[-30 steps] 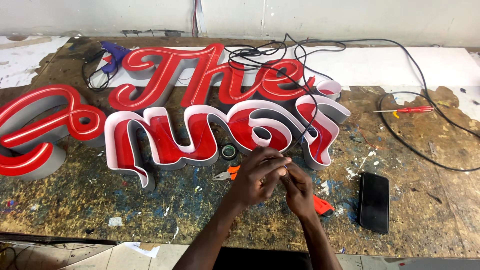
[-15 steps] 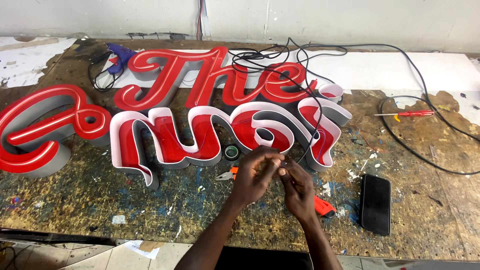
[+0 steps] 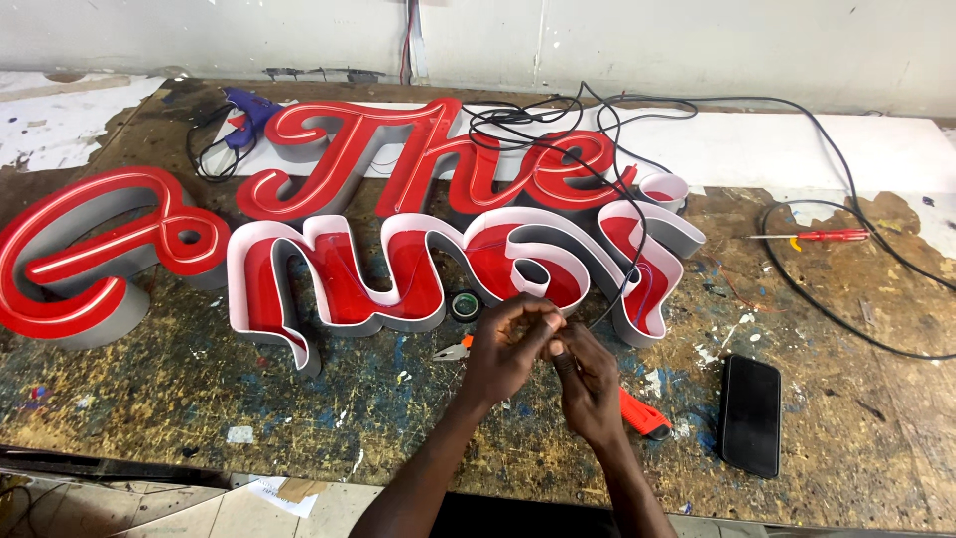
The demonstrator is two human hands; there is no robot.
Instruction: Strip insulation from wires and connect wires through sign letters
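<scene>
My left hand and my right hand are pressed together over the workbench, fingertips pinching a thin black wire. That wire runs up to the open-backed red and white channel letters lying face down in front of my hands. A roll of black tape sits right beside the letters, just left of my left hand. Pliers with orange handles lie under my left wrist. An orange utility knife lies just right of my right hand.
Red script letters lie face up further back, and a big red letter at the left. A blue glue gun, a red screwdriver, a black phone and looping black cables lie on the paint-stained bench.
Both hands stay together at the same spot, with small finger movements on the wire. The view has shifted slightly.
</scene>
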